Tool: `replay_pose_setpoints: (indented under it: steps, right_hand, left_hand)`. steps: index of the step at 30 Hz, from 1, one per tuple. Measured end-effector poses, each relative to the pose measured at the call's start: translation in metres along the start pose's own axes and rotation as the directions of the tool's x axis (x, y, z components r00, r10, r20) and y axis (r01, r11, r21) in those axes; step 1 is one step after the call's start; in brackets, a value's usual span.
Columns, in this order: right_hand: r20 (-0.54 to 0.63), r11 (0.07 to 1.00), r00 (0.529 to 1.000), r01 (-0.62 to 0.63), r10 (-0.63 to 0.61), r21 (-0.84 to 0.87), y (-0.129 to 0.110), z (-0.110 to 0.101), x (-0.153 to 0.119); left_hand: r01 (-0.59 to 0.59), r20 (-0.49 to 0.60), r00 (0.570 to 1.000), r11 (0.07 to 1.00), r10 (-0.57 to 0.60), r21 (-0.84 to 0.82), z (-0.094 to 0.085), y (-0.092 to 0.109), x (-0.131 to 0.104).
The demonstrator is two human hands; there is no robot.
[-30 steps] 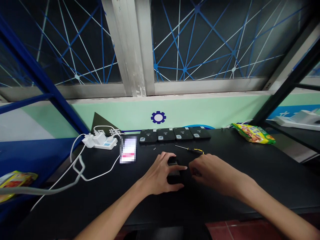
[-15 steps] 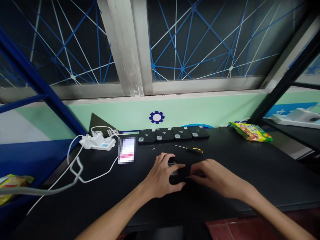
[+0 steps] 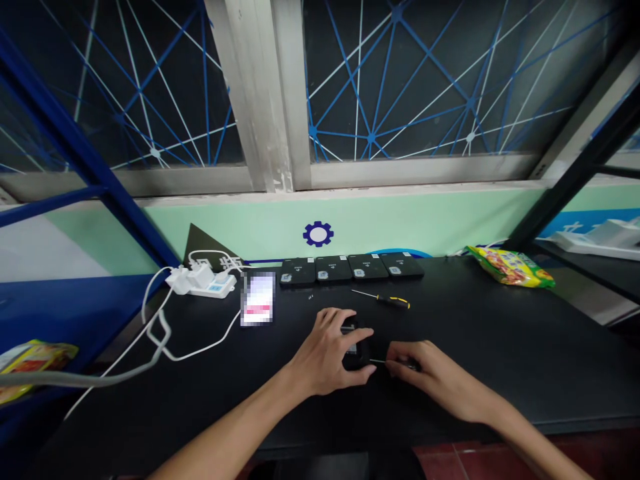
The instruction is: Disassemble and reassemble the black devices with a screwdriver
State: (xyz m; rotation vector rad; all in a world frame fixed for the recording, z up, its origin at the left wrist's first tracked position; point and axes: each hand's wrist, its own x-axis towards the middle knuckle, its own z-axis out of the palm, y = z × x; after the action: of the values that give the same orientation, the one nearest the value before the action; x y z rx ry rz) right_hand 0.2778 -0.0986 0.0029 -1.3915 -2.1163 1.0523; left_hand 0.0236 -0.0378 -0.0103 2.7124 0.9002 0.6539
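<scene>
So that the tool (image 3: 379, 361) can bear on its edge, the case (image 3: 354, 359), mid-desk (image 3: 240, 407) toward the front edge, seems steadied by the left hand's (image 3: 323, 353) clamped fingers, while the right hand (image 3: 425, 367) pinches the tool.

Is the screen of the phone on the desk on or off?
On: the phone glows white with a pink band, its content pixelated.

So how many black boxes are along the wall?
4 in a row, left to right: first beside the phone, second, third, and fourth behind the yellow-handled screwdriver.
</scene>
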Motion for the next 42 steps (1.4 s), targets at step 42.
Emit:
replay_pose_setpoints:
  steps: [42]
  right_hand:
    - [-0.121, 0.983, 0.989, 0.062, -0.083, -0.17, 0.0, -0.009, -0.01]
  left_hand:
    - [-0.099, -0.139, 0.984, 0.988, 0.115, 0.117, -0.005, -0.005, -0.002]
